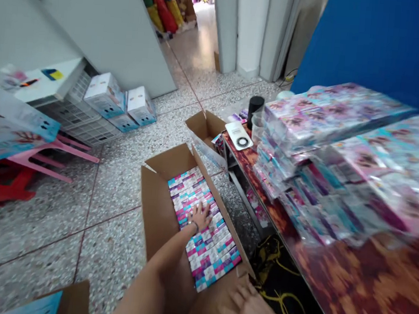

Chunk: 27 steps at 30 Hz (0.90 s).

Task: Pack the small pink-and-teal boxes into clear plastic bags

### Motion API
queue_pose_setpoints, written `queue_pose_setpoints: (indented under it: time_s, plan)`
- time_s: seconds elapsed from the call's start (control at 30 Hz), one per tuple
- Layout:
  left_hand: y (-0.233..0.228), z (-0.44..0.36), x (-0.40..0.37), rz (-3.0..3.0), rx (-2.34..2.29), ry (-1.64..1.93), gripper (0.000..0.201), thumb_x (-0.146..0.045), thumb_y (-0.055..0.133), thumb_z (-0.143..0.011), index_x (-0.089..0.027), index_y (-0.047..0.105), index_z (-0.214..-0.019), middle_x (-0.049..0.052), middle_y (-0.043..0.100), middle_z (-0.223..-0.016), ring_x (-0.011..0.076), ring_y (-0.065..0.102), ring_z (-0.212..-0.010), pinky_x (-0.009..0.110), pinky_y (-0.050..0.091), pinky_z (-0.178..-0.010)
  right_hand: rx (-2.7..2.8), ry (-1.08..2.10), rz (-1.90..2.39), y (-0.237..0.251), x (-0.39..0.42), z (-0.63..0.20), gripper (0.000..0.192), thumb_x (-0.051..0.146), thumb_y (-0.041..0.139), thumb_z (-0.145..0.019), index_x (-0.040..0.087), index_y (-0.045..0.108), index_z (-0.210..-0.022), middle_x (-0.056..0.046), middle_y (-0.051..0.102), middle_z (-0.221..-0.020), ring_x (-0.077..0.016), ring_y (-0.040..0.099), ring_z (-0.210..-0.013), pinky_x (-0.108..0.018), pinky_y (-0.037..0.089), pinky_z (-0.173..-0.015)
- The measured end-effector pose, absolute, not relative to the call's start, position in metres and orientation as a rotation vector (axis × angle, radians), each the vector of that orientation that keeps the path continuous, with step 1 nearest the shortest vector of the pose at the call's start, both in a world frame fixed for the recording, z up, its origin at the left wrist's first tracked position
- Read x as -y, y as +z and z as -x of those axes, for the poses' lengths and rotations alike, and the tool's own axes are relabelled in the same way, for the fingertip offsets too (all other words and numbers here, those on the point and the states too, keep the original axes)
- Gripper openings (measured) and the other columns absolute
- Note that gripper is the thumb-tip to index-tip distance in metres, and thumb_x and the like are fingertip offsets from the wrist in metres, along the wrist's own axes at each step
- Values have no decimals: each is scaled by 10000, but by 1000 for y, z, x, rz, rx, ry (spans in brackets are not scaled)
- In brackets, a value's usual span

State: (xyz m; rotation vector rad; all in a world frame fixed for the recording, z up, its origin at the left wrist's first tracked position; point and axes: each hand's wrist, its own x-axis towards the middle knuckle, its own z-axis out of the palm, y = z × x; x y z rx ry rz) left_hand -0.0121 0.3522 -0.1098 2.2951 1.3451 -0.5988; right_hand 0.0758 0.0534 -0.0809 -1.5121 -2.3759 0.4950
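My left hand [200, 217] lies with spread fingers on rows of small packets [211, 246] packed inside an open cardboard carton [157, 206]. The packets are white, blue, pink and purple and form a tight layer. A dark band circles my left wrist. At the carton's near right corner, my right hand [243, 305] rests with its fingers stretched out against the cardboard. It is slightly blurred, and no object shows in it.
On the right, a brown-patterned table [366, 285] bears stacks of plastic-wrapped packs [337, 196], a white device [239, 135] and a black cylinder [255, 110]. Another open carton [206, 127] stands beyond. Left are a pink stool [50, 156] and printed boxes [105, 93].
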Motion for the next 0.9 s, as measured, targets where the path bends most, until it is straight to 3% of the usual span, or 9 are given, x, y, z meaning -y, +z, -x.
queue_pose_setpoints:
  time_s: [0.07, 0.17, 0.27, 0.33, 0.4, 0.5, 0.6, 0.73, 0.9]
  plan:
    - [-89, 16, -336, -2290, -1283, -491, 555, -483, 573, -772, -227, 592, -1264, 134, 476, -1417, 371, 460, -1278, 530, 429, -981, 2392, 484, 1509, -60, -57, -78, 263, 394, 618, -843, 311, 621, -1092, -36, 720, -889, -216, 667, -804, -362, 531, -754]
    - [-36, 10, -337, -2322, -1236, -212, 458, -430, 426, -871, -177, 627, -1195, 127, 615, -1264, 272, 590, -1150, 417, 462, -980, 2303, 490, 1464, 5, -60, -109, 395, 496, 595, -848, 277, 586, -1176, -37, 703, -1005, -185, 656, -847, -302, 529, -774]
    - [38, -15, -329, -2298, -1160, 209, 512, -459, 280, -934, -183, 556, -1265, 90, 616, -1267, 214, 590, -1145, 377, 450, -1007, 2007, 344, 1550, 91, -48, -167, 469, 379, 527, -910, 282, 455, -1363, -52, 639, -1211, -184, 617, -1044, -307, 508, -899]
    - [88, -43, -303, -1965, -960, 624, 485, -526, 472, -868, -183, 606, -1184, 94, 663, -1177, 236, 619, -1087, 390, 475, -976, 1693, 38, 1662, 142, -36, -216, 519, 264, 486, -918, 347, 380, -1420, -39, 623, -1232, -218, 597, -1097, -402, 497, -953]
    - [128, -78, -264, -1598, -772, 721, 498, -530, 563, -832, -198, 597, -1201, 95, 659, -1186, 237, 617, -1095, 385, 496, -949, 1251, -230, 1809, 179, -30, -272, 493, 307, 498, -909, 370, 426, -1393, -52, 618, -1213, -255, 599, -1081, -455, 485, -973]
    - [162, -135, -209, -1227, -630, 707, 563, -520, 632, -800, -229, 550, -1275, 91, 507, -1397, 243, 479, -1285, 392, 436, -1038, 841, -427, 1898, 204, -38, -361, 644, 494, 515, -880, 251, 348, -1453, -117, 466, -1399, -309, 506, -1213, -485, 423, -1030]
    - [178, -184, -182, -1075, -664, 722, 576, -554, 634, -790, -261, 547, -1279, 43, 381, -1494, 220, 333, -1388, 373, 324, -1132, 793, -138, 1973, 206, -57, -433, 621, 647, 470, -854, 247, 506, -1327, -109, 577, -1286, -304, 559, -1144, -484, 455, -972]
    - [195, -222, -176, -1014, -565, 650, 562, -595, 606, -791, -216, 591, -1206, 71, 566, -1335, 242, 443, -1318, 402, 367, -1103, 758, 431, 1944, 204, -73, -466, 581, 705, 513, -797, 214, 655, -1074, -97, 699, -1013, -250, 650, -866, -396, 542, -752]
    - [208, -215, -159, -1086, -489, 722, 616, -516, 621, -814, -197, 483, -1322, 71, 560, -1340, 239, 470, -1292, 413, 355, -1106, 782, 389, 1824, 215, -46, -440, 554, 607, 637, -760, 175, 642, -1107, -100, 665, -1128, -265, 614, -997, -394, 514, -853]
